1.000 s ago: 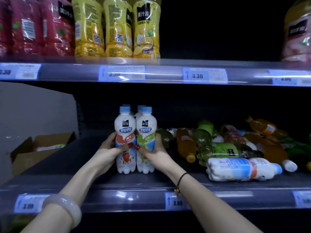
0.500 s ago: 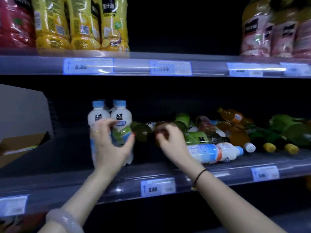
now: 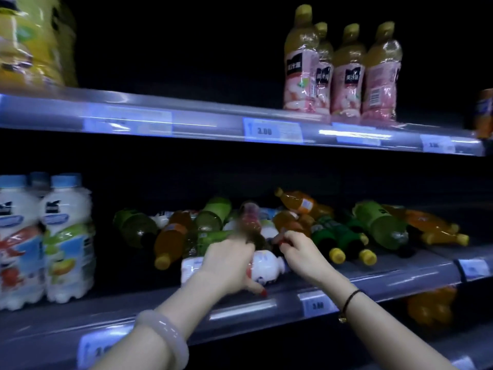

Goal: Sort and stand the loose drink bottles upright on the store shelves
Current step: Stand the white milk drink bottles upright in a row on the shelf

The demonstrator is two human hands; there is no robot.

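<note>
Along the middle shelf point(image 3: 240, 308), from 8 o'clock round to 3 o'clock of frame centre: loose bottles point(image 3: 378, 225) in a heap, mostly flat on their sides, among them orange ones point(image 3: 170, 239) and dark green ones with yellow caps point(image 3: 336, 236) pointing toward 5 o'clock. At 6 o'clock of the heap, nearest the shelf edge: a white bottle point(image 3: 266, 268) on its side, neck toward 3 o'clock. Directly over it, the left hand point(image 3: 229, 265), thumb stretched toward 5 o'clock across the bottle's front, fingers smeared by blur at 12 o'clock; cannot tell whether gripping the bottle or only lying on it. Just at 12 o'clock of that hand, a blurred reddish bottle point(image 3: 250, 220), roughly upright; contact with the fingers not clear. Close at 3 o'clock of the left hand, the right hand point(image 3: 301, 252), fingertips curled in toward 10 o'clock among the bottles; cannot tell whether pinching anything.

Far out at 9 o'clock on the same shelf: upright white bottles with blue caps point(image 3: 66, 236), side by side. Up at 1 o'clock on the upper shelf point(image 3: 200, 121): pink-labelled bottles point(image 3: 346, 76), standing. At 10 o'clock: yellow bottles point(image 3: 32, 41), heavily blurred. Pale bangle point(image 3: 162, 332) on the left wrist, dark band point(image 3: 349, 300) on the right.
</note>
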